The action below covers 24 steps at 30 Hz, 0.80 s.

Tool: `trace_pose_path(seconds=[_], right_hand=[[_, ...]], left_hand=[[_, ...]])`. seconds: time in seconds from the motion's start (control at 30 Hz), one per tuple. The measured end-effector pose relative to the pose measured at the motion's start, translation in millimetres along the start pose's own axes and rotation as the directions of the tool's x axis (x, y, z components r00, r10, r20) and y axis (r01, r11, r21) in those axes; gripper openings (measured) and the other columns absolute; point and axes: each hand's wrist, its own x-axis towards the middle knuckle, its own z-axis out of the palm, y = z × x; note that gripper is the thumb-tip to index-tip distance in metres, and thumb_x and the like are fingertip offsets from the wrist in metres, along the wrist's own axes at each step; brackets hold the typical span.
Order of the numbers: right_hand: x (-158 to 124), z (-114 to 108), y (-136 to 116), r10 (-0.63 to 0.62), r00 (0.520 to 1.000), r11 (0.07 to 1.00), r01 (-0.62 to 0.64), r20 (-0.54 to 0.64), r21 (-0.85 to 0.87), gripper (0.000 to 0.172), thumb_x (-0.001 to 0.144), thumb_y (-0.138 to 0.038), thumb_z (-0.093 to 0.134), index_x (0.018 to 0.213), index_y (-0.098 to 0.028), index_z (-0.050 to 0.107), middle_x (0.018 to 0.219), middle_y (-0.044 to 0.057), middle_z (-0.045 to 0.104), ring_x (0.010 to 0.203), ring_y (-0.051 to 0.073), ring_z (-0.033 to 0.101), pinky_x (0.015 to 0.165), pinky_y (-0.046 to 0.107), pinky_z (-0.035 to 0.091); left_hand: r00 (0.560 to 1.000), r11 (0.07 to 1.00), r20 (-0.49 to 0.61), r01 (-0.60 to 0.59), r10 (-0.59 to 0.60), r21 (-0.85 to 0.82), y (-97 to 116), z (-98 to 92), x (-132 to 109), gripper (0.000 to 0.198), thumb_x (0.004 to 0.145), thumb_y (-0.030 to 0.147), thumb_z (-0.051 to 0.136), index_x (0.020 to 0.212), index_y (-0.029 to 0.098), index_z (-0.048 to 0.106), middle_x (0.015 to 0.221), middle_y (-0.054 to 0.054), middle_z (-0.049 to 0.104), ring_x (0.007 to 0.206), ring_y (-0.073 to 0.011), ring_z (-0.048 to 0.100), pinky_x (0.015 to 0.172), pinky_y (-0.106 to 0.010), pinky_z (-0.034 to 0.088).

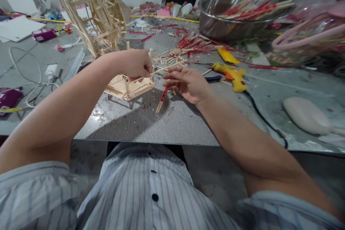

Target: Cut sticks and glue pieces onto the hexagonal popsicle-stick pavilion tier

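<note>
My left hand [138, 64] is closed, its fingers pinching a thin wooden stick [159, 70] that slants up to the right. It hovers over a small model [129, 88] built of pale sticks, with a flat, many-sided base and short uprights. Across from it, my right hand [188, 83] has its fingers loosely bent and apart, the upper fingertips beside the stick; whether they touch it I cannot tell. Below those fingers lies a stick with a red paper wrapper [162, 99]. A yellow glue gun [233, 75] lies to the right of my right hand.
A taller stick structure [99, 18] stands behind my left arm. Loose sticks and red wrappers [188, 43] litter the table's middle. At the back right sits a metal basin [223, 28] holding more sticks. A white charger [52, 71] with cable lies left; a white rounded object [306, 115] lies right.
</note>
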Motion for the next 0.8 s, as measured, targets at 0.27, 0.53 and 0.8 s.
trace_pose_path(seconds=[0.27,0.53,0.8], right_hand=[[-6.3,5.5,-2.4,0.080,0.994,0.995,-0.075,0.072,-0.068,0.016,0.077,-0.026,0.073,0.087,-0.021,0.062,0.077,0.000,0.071,0.062,0.012,0.069,0.059,0.026,0.057],[-8.2,9.5,-2.8,0.092,0.992,0.992,-0.085,0.083,-0.089,0.016,0.076,-0.023,0.074,0.086,-0.020,0.061,0.074,-0.002,0.070,0.057,0.011,0.067,0.055,0.025,0.056],[0.8,4.9,13.5,-0.170,0.985,0.920,0.166,0.021,-0.356,0.014,0.081,-0.029,0.068,0.092,-0.022,0.062,0.081,0.000,0.067,0.058,0.011,0.062,0.059,0.030,0.054]], left_hand=[[1.000,1.000,0.018,-0.003,0.004,-0.011,-2.4,-0.8,-0.5,0.020,0.077,0.023,0.055,0.084,0.016,0.072,0.055,0.001,0.058,0.054,-0.0120,0.057,0.062,-0.024,0.044],[0.999,0.999,0.012,0.043,-0.043,-0.021,1.8,-0.3,-4.4,0.019,0.079,0.020,0.054,0.087,0.018,0.071,0.059,0.001,0.062,0.050,-0.0114,0.058,0.058,-0.023,0.043],[0.999,0.999,0.006,0.042,-0.042,-0.018,0.4,0.2,-6.3,0.025,0.079,0.021,0.052,0.092,0.017,0.073,0.063,0.000,0.065,0.052,-0.0111,0.058,0.057,-0.023,0.043]])
